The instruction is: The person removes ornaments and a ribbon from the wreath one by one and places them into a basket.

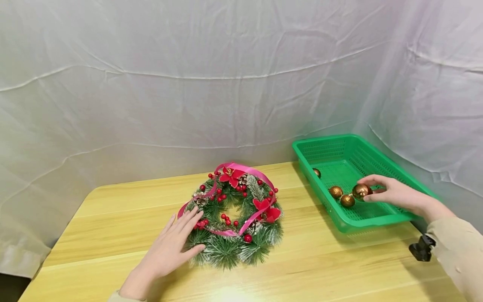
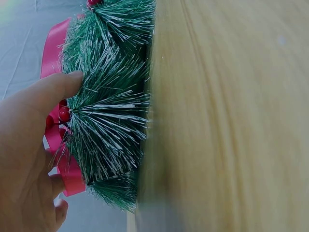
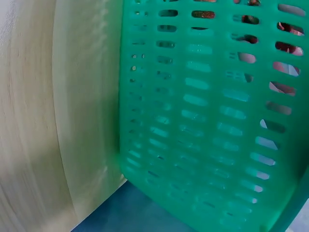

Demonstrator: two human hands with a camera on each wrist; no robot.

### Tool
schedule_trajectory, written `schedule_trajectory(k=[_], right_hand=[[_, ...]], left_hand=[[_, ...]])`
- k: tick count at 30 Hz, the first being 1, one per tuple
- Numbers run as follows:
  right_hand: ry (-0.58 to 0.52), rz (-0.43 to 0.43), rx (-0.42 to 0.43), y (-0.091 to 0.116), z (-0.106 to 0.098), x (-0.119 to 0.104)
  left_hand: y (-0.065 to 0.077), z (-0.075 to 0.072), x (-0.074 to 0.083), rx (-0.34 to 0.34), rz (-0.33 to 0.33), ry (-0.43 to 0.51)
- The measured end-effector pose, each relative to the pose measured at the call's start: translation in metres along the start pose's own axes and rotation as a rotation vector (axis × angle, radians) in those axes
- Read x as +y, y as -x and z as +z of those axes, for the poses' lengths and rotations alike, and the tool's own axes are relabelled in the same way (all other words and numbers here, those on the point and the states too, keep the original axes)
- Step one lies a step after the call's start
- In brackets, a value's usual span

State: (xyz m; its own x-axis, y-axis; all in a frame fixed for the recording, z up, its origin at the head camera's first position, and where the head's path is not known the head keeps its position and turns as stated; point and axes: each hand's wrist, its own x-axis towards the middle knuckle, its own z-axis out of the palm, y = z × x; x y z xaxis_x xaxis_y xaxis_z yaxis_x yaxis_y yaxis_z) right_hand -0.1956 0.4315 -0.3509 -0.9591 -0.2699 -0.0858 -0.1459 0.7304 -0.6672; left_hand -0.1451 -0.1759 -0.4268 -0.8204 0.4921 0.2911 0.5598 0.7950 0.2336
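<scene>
A green wreath (image 1: 222, 251) with red berries, pinecones, red flowers and a pink ribbon (image 1: 264, 178) lies on the table. My left hand (image 1: 171, 243) touches its left side with fingers extended; the left wrist view shows the thumb against the frosted needles (image 2: 111, 130). Over the right part of the green basket (image 1: 351, 226), my right hand (image 1: 394, 193) pinches a shiny bronze bauble (image 1: 361, 191) between thumb and fingers. Two more bronze baubles (image 1: 347, 200) sit beside it in the basket, and another (image 1: 317, 172) is partly hidden by the left wall.
The slotted basket wall (image 3: 193, 116) fills much of the right wrist view. A pale wooden table (image 1: 302, 260) runs beneath everything, with a grey-white cloth (image 1: 181, 109) hanging behind and at the sides. A small black device (image 1: 422, 248) is at the right sleeve.
</scene>
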Motion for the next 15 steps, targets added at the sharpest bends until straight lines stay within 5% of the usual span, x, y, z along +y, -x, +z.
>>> schedule_trajectory(k=[15], right_hand=[[-0.091,0.005,-0.100,-0.0010,0.0035,-0.0058]], left_hand=[[0.0008,-0.0006,0.0005,0.005,0.004,-0.007]])
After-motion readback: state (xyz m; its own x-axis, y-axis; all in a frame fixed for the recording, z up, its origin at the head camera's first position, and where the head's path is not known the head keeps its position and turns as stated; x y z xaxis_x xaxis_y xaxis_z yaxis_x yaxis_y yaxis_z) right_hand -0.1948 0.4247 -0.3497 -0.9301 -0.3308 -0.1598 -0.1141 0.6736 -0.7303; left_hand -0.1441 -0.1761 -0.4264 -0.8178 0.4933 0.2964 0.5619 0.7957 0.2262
